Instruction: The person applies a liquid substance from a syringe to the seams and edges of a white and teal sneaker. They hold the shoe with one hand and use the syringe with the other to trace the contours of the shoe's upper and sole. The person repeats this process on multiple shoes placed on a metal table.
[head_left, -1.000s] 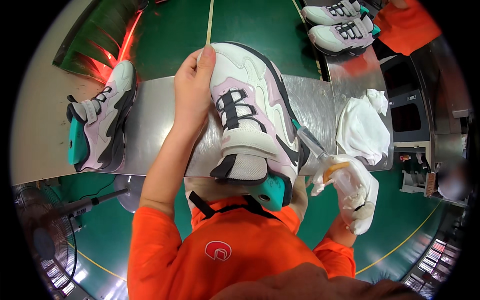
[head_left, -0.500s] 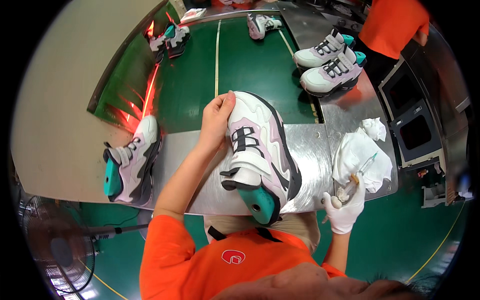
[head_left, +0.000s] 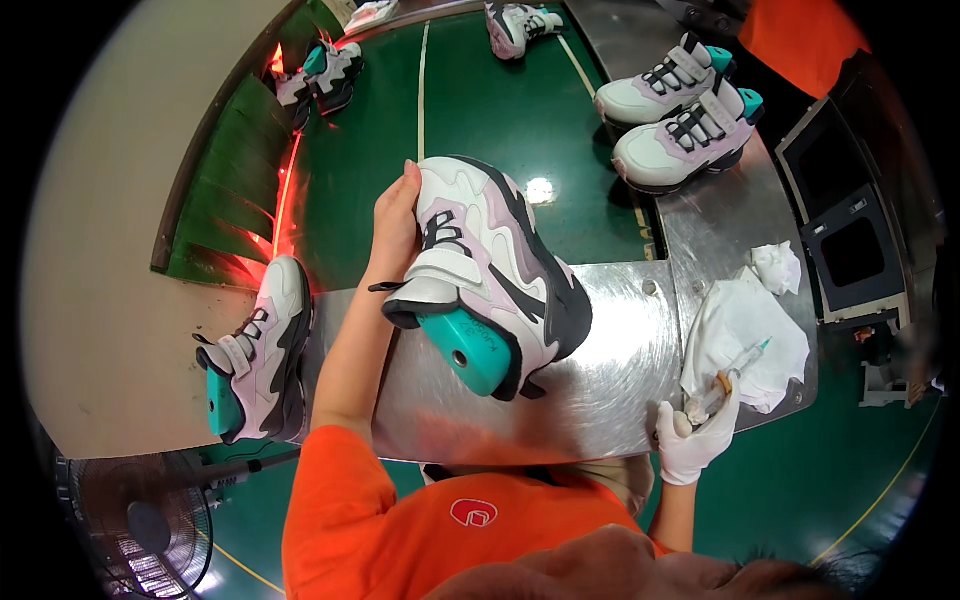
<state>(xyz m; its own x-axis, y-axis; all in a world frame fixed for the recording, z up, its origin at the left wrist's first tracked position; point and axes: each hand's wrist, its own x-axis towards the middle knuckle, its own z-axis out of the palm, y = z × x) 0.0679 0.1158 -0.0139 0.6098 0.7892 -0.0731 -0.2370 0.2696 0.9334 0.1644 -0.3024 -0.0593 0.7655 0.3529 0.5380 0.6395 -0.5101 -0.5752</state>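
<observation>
My bare left hand point(head_left: 396, 222) grips the toe of a white and lilac sneaker point(head_left: 520, 275), its thumb near the toe and most of its fingers hidden. This sneaker has black laces, a strap, a dark sole and a teal last point(head_left: 470, 355) filling its opening; its heel end points toward me and it is tilted to show its side. At the table's right front edge, my right hand point(head_left: 697, 440) in a white glove is closed around a clear syringe point(head_left: 740, 362) with a teal tip. A white cloth point(head_left: 735, 320) lies beneath the syringe tip.
A similar sneaker point(head_left: 262, 350) stands at the left, and two more point(head_left: 690, 145) at the right back. Another point(head_left: 515, 28) lies on the green conveyor belt point(head_left: 370, 170). Red light glows by green curtain flaps point(head_left: 215, 200). A fan point(head_left: 145, 525) stands lower left.
The sneaker in my left hand has moved up and left, rolled to show more of its side, and its heel has lifted away from my body. My right hand still holds the syringe.
</observation>
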